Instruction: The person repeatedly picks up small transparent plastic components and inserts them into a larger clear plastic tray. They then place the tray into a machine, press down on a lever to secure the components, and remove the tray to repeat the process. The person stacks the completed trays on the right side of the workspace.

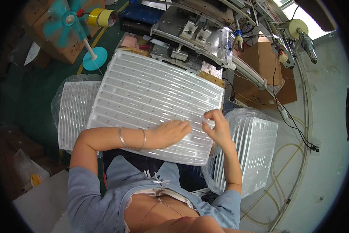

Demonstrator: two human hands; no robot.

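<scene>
The ridged white tray (151,93) lies broad and slightly tilted before the person, its near edge above the lap, which seems to bring every row within reach. The left hand (169,134) hovers over or rests on its right half, fingers curled together, perhaps steadying it. The right hand (218,130) has thumb and forefinger bent close; whether they pinch anything I cannot tell. Similar trays in clear plastic flank it, left (75,116) and right (260,151), likely for easy reaching. Beyond stands a metal machine (194,33).

Lies flat, just off centre toward ten o'clock, as a glossy white tray (143,93) with long parallel rows.
</scene>
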